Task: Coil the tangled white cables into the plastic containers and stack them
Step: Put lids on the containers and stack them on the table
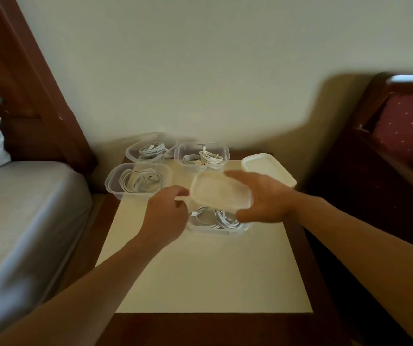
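White cables (221,218) lie coiled in a clear container (215,229) mid-table, under a translucent lid (219,193) that the right hand (266,201) grips by its right end while the left hand (166,213) pinches its left edge, three other filled containers (138,181) sitting behind.

A cream-topped bedside table (200,275) carries four clear containers of coiled white cable. Over the nearest container (216,227), the right hand (262,198) grips a white lid (219,193); the left hand (166,213) pinches its left edge. Behind it sit three open containers (138,179) and a lid stack (267,171), far right
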`<state>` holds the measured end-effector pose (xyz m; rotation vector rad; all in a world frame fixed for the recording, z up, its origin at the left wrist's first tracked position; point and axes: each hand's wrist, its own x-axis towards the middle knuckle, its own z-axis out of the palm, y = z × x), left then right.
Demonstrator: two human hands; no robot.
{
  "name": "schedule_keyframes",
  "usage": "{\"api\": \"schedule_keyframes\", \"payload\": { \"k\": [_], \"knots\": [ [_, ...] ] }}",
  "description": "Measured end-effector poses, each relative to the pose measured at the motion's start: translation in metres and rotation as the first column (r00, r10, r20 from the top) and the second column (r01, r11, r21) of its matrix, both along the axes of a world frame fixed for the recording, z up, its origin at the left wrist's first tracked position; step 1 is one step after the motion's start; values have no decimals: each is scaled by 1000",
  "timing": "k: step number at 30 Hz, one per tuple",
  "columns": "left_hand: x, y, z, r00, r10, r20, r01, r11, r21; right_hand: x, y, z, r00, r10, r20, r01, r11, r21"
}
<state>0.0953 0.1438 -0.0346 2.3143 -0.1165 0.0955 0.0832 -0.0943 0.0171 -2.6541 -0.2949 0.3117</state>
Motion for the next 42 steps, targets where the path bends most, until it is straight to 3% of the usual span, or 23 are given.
{"api": "schedule_keyframes", "payload": {
  "k": [3,5,8,12,19,22,25,30,33,35,37,39,42],
  "knots": [
    [-3,3,7,969,110,-223,-187,915,-358,-8,9,-8,991,128,-50,-132,988,-81],
    [-4,3,8,947,96,-306,-234,861,-452,-7,12,-10,986,155,-64,-163,976,-143],
    [-4,4,3,978,38,-206,-99,951,-294,-4,14,-11,984,162,-71,-173,960,-219],
    [0,-1,-1,990,54,-132,-62,996,-57,5,16,-11,975,213,-66,-223,916,-334],
    [-4,-6,-12,999,11,-32,-10,999,36,11,17,-14,964,206,-170,-255,898,-358],
    [-7,-9,-23,1000,-4,20,2,992,127,3,15,-28,964,164,-209,-215,943,-255],
    [-14,-12,-29,1000,5,31,-9,993,119,-3,7,-39,966,141,-215,-161,984,-77],
    [-12,-9,-23,999,-20,32,13,980,200,4,6,-25,952,116,-284,-132,991,-35],
    [-5,1,-12,991,15,134,-47,970,240,6,11,-10,958,20,-286,17,992,127],
    [7,15,-7,976,72,208,-109,979,173,11,19,-12,978,-146,-148,178,955,238],
    [25,32,-5,950,123,288,-175,971,163,29,18,-20,931,-361,54,337,907,253],
    [43,49,0,929,182,324,-264,936,232,51,6,-28,825,-538,170,507,839,196],
    [60,59,7,926,341,165,-378,861,340,75,-16,-31,747,-657,97,664,731,-159]
  ]
}}
